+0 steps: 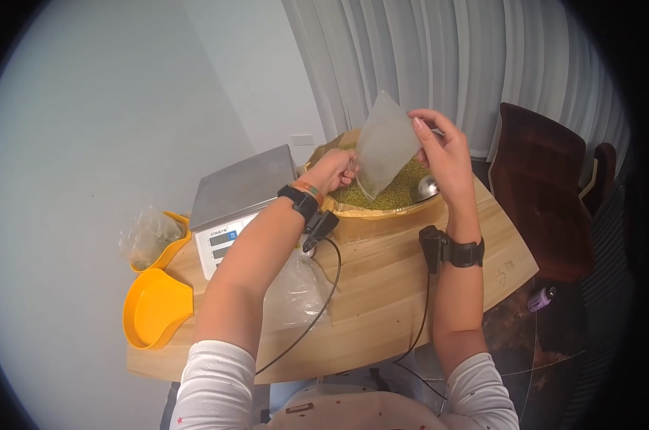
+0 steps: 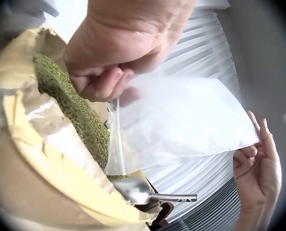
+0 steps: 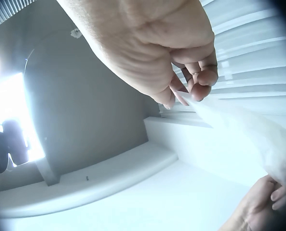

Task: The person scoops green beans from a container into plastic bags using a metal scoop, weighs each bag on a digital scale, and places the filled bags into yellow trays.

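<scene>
A translucent plastic bag (image 1: 387, 147) is stretched between the two hands above a large sack of green beans (image 1: 382, 199). The left hand (image 1: 330, 170) pinches one edge of the bag (image 2: 181, 122), its fingers curled. At the opposite end, the right hand (image 1: 443, 147) pinches a corner between thumb and fingers, seen also in the right wrist view (image 3: 157, 48). A metal scoop (image 2: 135, 191) rests on the beans beside the sack's rim, below the bag. In the left wrist view the bag looks flat, with its lower edge near the beans.
Left of the sack stands a scale (image 1: 242, 183) with a steel plate. Two yellow scoops (image 1: 152, 308) lie at the table's left, one holding a filled bag (image 1: 152, 233). Clear plastic bags (image 1: 296, 290) lie on the wooden table (image 1: 367, 315). A brown chair (image 1: 539, 193) stands at right.
</scene>
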`<control>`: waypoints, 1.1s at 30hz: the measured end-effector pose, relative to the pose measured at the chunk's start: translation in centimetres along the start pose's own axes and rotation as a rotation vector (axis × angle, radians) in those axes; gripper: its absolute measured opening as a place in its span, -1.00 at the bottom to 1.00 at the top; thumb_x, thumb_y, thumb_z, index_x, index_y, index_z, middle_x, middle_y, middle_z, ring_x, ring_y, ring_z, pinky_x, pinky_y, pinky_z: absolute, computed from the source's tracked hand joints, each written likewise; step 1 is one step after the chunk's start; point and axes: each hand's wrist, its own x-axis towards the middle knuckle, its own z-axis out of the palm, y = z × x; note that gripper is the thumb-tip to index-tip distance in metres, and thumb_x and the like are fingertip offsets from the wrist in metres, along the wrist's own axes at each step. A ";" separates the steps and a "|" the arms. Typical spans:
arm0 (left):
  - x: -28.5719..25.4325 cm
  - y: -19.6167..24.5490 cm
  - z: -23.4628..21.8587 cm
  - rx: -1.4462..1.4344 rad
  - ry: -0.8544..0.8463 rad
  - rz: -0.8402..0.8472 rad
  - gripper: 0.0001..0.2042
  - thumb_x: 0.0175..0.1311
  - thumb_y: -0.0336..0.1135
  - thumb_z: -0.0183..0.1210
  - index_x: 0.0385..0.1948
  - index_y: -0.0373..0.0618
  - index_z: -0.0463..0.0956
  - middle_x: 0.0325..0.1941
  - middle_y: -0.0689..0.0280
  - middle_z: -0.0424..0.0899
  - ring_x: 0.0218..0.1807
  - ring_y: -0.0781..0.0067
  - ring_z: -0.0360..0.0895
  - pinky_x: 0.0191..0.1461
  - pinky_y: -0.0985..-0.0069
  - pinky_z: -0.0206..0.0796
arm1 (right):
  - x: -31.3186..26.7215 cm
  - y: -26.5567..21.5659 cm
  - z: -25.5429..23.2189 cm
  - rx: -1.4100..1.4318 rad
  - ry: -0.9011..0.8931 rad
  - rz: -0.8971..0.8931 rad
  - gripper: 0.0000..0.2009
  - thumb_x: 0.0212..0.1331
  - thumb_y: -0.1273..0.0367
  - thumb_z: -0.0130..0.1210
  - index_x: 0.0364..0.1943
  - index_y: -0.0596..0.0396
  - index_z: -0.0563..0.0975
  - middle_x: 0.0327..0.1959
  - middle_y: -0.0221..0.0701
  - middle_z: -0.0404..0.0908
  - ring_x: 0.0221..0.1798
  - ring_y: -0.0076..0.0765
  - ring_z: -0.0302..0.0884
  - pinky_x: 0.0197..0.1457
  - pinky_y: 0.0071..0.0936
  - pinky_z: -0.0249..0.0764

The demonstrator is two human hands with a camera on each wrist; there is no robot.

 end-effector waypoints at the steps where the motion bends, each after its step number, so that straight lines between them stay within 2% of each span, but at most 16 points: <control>1: 0.0 0.1 0.1 -0.001 0.000 -0.001 -0.83 0.55 -0.28 -0.20 -0.26 -0.12 0.30 -0.44 0.22 0.47 -0.65 0.66 0.09 -0.62 0.63 -0.08 | 0.0 0.0 -0.2 -0.041 0.004 -0.026 -0.79 0.33 0.37 0.18 -0.06 0.20 0.61 -0.51 -0.52 0.44 -0.50 -0.65 0.38 -0.43 -0.61 0.29; 2: -0.1 0.1 0.2 -0.019 -0.008 0.008 -0.84 0.54 -0.30 -0.18 -0.25 -0.12 0.32 -0.44 0.23 0.49 -0.64 0.65 0.09 -0.62 0.63 -0.06 | -0.1 -0.1 -0.4 -0.041 0.003 -0.024 -0.79 0.33 0.37 0.18 -0.06 0.20 0.61 -0.51 -0.52 0.44 -0.50 -0.65 0.38 -0.43 -0.61 0.29; 4: -0.7 0.6 0.5 -0.036 -0.017 0.013 -0.85 0.53 -0.31 -0.17 -0.23 -0.13 0.33 -0.44 0.24 0.50 -0.64 0.65 0.10 -0.62 0.63 -0.04 | -0.2 -0.2 -1.0 -0.452 0.041 -0.207 -0.75 0.26 0.46 0.16 0.01 0.17 0.57 -0.41 -0.35 0.48 -0.40 -0.44 0.46 -0.29 -0.48 0.39; 5: -1.0 0.9 0.7 -0.030 -0.025 0.068 -0.85 0.52 -0.33 -0.13 -0.21 -0.17 0.37 -0.44 0.24 0.52 -0.64 0.65 0.13 -0.62 0.63 0.03 | -0.3 -0.3 -1.3 -0.452 0.039 -0.204 -0.75 0.26 0.46 0.16 0.01 0.17 0.57 -0.41 -0.35 0.48 -0.40 -0.44 0.46 -0.29 -0.48 0.39; 7: -1.7 1.6 1.0 -0.028 -0.030 0.119 -0.85 0.50 -0.34 -0.10 -0.19 -0.20 0.40 -0.44 0.25 0.55 -0.63 0.65 0.16 -0.61 0.64 0.09 | -0.3 -0.3 -1.8 -0.616 0.074 -0.188 -0.67 0.19 0.53 0.11 0.07 0.13 0.54 -0.25 -0.15 0.55 -0.22 -0.09 0.54 -0.08 -0.26 0.46; 8: -2.1 2.1 1.0 0.018 -0.033 0.154 -0.84 0.50 -0.34 -0.09 -0.18 -0.22 0.42 -0.46 0.29 0.56 -0.61 0.66 0.22 -0.60 0.66 0.10 | -0.3 -0.1 -2.1 -0.616 0.067 -0.185 -0.67 0.19 0.53 0.11 0.07 0.13 0.54 -0.25 -0.15 0.55 -0.22 -0.09 0.54 -0.08 -0.26 0.46; 11: -3.3 3.4 0.7 0.139 -0.054 0.207 -0.82 0.48 -0.37 -0.06 -0.14 -0.28 0.45 -0.47 0.32 0.58 -0.58 0.67 0.30 -0.58 0.68 0.15 | -0.2 0.9 -3.1 -0.751 0.079 -0.217 -0.68 0.19 0.56 0.04 0.05 0.16 0.53 -0.09 -0.02 0.61 -0.01 0.22 0.54 0.09 -0.04 0.43; 14: -5.8 4.3 -0.3 0.214 -0.063 0.249 -0.80 0.41 -0.43 -0.01 -0.07 -0.37 0.45 -0.43 0.29 0.65 -0.58 0.66 0.35 -0.56 0.66 0.24 | -0.5 0.8 -3.1 -0.825 -0.040 -0.166 -0.71 0.18 0.56 0.04 0.00 0.18 0.55 -0.12 0.00 0.62 -0.02 0.21 0.55 0.08 -0.06 0.44; 16: -8.1 4.5 -1.2 0.400 0.035 0.376 -0.75 0.40 -0.45 0.03 0.03 -0.36 0.43 -0.39 0.26 0.69 -0.61 0.67 0.35 -0.55 0.66 0.24 | -0.9 0.3 -2.2 -0.795 -0.109 -0.176 -0.74 0.17 0.56 0.05 -0.03 0.21 0.55 -0.16 0.01 0.63 -0.03 0.21 0.56 0.05 -0.05 0.44; 18: -11.4 4.0 -2.3 0.395 0.138 0.385 -0.72 0.40 -0.46 0.03 0.09 -0.33 0.42 -0.39 0.25 0.69 -0.62 0.68 0.35 -0.56 0.67 0.23 | -1.6 -0.7 -1.0 -0.816 -0.270 -0.105 -0.74 0.17 0.55 0.07 -0.04 0.24 0.55 -0.17 0.01 0.63 -0.05 0.21 0.56 0.04 -0.06 0.45; 20: -14.7 3.6 -4.1 0.398 0.236 0.397 -0.68 0.40 -0.47 0.04 0.16 -0.30 0.40 -0.38 0.23 0.70 -0.63 0.69 0.34 -0.57 0.67 0.23 | -2.5 -1.3 0.8 -0.814 -0.344 -0.139 -0.75 0.17 0.54 0.09 -0.05 0.25 0.55 -0.16 0.01 0.63 -0.04 0.21 0.56 0.03 -0.07 0.45; 22: -18.0 3.2 -6.8 0.551 0.085 0.376 -0.69 0.41 -0.46 0.03 0.16 -0.21 0.45 -0.39 0.25 0.70 -0.65 0.71 0.32 -0.58 0.69 0.21 | -3.3 -1.2 2.5 -0.741 -0.498 -0.195 -0.75 0.18 0.53 0.10 -0.05 0.25 0.55 -0.15 0.01 0.64 -0.03 0.19 0.57 0.04 -0.09 0.47; 23: -19.3 2.7 -8.2 0.549 0.096 0.366 -0.69 0.41 -0.46 0.03 0.16 -0.21 0.45 -0.39 0.25 0.70 -0.65 0.71 0.32 -0.58 0.69 0.21 | -4.0 -1.3 3.3 -0.712 -0.542 -0.274 -0.76 0.20 0.51 0.11 -0.05 0.26 0.55 -0.11 -0.01 0.64 0.00 0.16 0.57 0.07 -0.11 0.48; 27: -24.4 -0.1 -13.0 0.593 0.052 0.156 -0.76 0.39 -0.47 0.04 0.03 -0.15 0.56 -0.40 0.28 0.71 -0.63 0.72 0.40 -0.55 0.72 0.25 | -6.9 -0.4 6.6 -0.595 -0.715 -0.428 -0.73 0.20 0.48 0.11 -0.02 0.22 0.55 -0.16 -0.10 0.64 -0.13 0.05 0.58 0.00 -0.19 0.49; 30: -27.2 -3.2 -14.9 0.612 0.045 0.002 -0.76 0.35 -0.46 0.03 -0.01 -0.12 0.58 -0.38 0.27 0.72 -0.58 0.69 0.48 -0.50 0.68 0.31 | -9.6 -0.7 8.3 -0.581 -0.909 -0.420 -0.75 0.20 0.46 0.11 -0.03 0.16 0.57 -0.13 -0.14 0.62 -0.06 0.03 0.56 0.06 -0.17 0.48; 33: -28.2 -7.2 -16.5 0.601 0.020 -0.136 -0.75 0.32 -0.43 0.04 -0.01 -0.11 0.57 -0.35 0.23 0.73 -0.53 0.61 0.55 -0.45 0.62 0.36 | -11.7 -0.8 9.6 -0.644 -1.149 -0.433 -0.75 0.17 0.42 0.17 -0.06 0.12 0.53 -0.15 -0.22 0.48 0.01 -0.03 0.50 0.07 -0.17 0.45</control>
